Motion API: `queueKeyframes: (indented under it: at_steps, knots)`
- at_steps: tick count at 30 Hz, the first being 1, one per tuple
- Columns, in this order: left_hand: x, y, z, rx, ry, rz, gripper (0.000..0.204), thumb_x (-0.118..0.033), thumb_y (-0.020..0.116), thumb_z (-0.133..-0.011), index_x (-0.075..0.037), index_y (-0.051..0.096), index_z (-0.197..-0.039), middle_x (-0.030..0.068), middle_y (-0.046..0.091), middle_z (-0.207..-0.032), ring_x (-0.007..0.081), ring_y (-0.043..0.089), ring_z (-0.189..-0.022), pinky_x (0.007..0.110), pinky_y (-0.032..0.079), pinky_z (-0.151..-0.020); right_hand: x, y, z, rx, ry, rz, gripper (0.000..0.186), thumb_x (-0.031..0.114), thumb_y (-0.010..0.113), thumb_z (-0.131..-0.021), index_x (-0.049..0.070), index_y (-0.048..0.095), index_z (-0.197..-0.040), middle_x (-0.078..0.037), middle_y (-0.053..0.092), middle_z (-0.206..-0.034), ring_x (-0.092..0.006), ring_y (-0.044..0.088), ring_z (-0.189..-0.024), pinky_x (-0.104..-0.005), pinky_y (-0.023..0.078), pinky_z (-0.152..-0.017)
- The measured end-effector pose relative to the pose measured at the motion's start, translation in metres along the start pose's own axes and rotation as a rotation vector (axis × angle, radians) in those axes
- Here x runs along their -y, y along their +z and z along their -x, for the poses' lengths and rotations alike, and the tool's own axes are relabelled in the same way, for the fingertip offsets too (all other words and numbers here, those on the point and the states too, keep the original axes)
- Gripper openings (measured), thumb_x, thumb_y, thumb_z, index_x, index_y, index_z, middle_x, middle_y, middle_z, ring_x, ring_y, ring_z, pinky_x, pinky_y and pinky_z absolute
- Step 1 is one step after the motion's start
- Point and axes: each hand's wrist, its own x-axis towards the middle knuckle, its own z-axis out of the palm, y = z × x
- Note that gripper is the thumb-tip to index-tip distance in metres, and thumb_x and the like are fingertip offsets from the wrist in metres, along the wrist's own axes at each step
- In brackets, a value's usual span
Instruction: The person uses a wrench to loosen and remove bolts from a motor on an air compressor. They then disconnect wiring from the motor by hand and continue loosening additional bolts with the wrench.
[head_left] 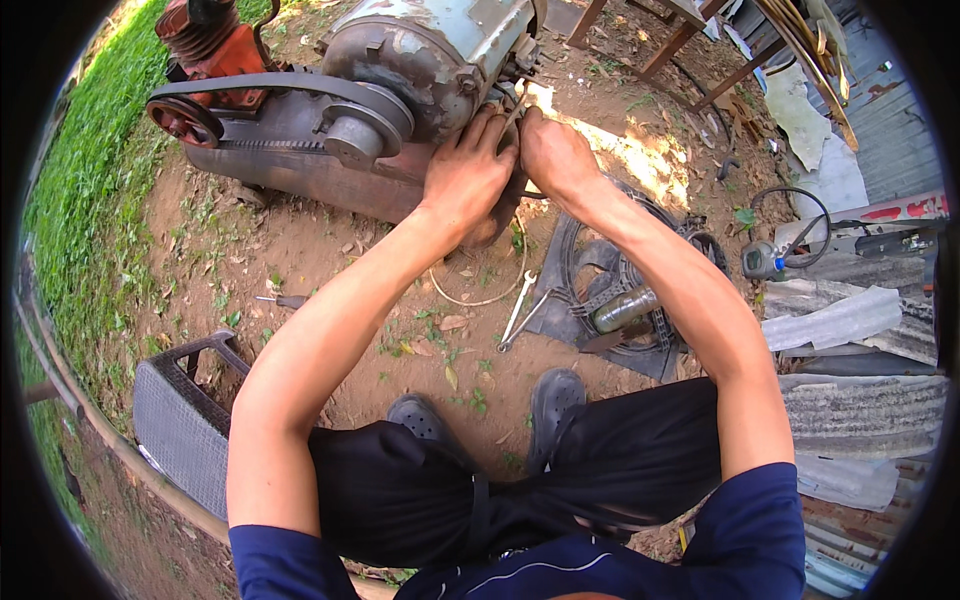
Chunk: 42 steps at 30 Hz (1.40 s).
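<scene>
A large electric motor point(420, 65) with worn, peeling paint sits on a rusty tank point(300, 180). My left hand point(472, 165) is at the motor's lower right side, its fingers bent and pressed together against that end. Beside it, my right hand point(558, 158) is closed like a fist, thumb side toward the left fingers. A thin, light-coloured strip point(518, 102) rises between the fingertips; whether it is a wire or a tool I cannot tell. What either hand grips is hidden behind the fingers. A black belt point(290, 82) joins the motor's pulley point(357, 135) to a red wheel point(185, 122).
A red compressor pump point(208, 50) stands at the far left. On the dirt lie wrenches point(520, 312), a screwdriver point(285, 300), a glass bottle point(625, 308) and black rubber pieces point(560, 325). A dark woven-top stool point(180, 425) is near left; corrugated sheets point(860, 400) lie right.
</scene>
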Motion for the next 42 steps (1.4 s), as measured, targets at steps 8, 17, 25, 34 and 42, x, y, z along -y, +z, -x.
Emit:
queueKeyframes:
  at_steps: [8,17,25,34,42]
  knots:
    - [0.0,0.007,0.003,-0.024,0.023,-0.039,0.025,-0.017,0.055,-0.081,-0.005,0.068,-0.1,0.0135,0.054,-0.128,0.0276,0.045,-0.128,0.042,0.037,-0.104,0.009,-0.011,-0.002,0.032,0.097,-0.011,0.027,0.01,0.052,-0.084,-0.01,0.055,-0.101,-0.03,0.066,-0.085,-0.0436,0.067,-0.084,-0.0505,0.054,-0.073]
    - [0.001,0.007,-0.001,-0.052,-0.012,-0.058,0.028,-0.011,0.054,-0.077,0.001,0.065,-0.101,0.0139,0.055,-0.126,0.0277,0.047,-0.125,0.04,0.04,-0.102,0.032,-0.012,-0.006,-0.037,0.295,0.03,0.02,0.008,0.052,-0.085,-0.004,0.066,-0.092,-0.021,0.071,-0.088,-0.0336,0.071,-0.083,-0.0423,0.057,-0.068]
    - [0.002,0.005,-0.002,-0.031,0.018,-0.037,0.024,-0.01,0.055,-0.076,0.002,0.066,-0.093,0.0158,0.055,-0.125,0.029,0.048,-0.124,0.042,0.041,-0.101,0.017,0.0,-0.005,-0.078,0.115,0.09,0.018,0.008,0.051,-0.084,-0.007,0.057,-0.093,-0.026,0.068,-0.079,-0.0364,0.071,-0.077,-0.043,0.058,-0.065]
    - [0.001,0.006,-0.001,-0.06,0.03,-0.043,0.018,-0.013,0.057,-0.075,-0.001,0.064,-0.086,0.0135,0.057,-0.122,0.0272,0.048,-0.126,0.039,0.043,-0.098,0.007,-0.002,-0.007,-0.046,0.081,-0.063,0.02,0.006,0.053,-0.082,-0.01,0.056,-0.093,-0.029,0.066,-0.078,-0.0432,0.068,-0.076,-0.0479,0.056,-0.067]
    - [0.004,0.005,0.001,-0.064,0.045,-0.067,0.02,-0.013,0.056,-0.078,-0.003,0.063,-0.094,0.0121,0.055,-0.124,0.0272,0.047,-0.126,0.04,0.043,-0.099,0.007,-0.006,-0.01,-0.022,0.021,-0.006,0.022,0.008,0.053,-0.082,-0.011,0.062,-0.089,-0.032,0.065,-0.08,-0.044,0.068,-0.079,-0.0495,0.056,-0.07]
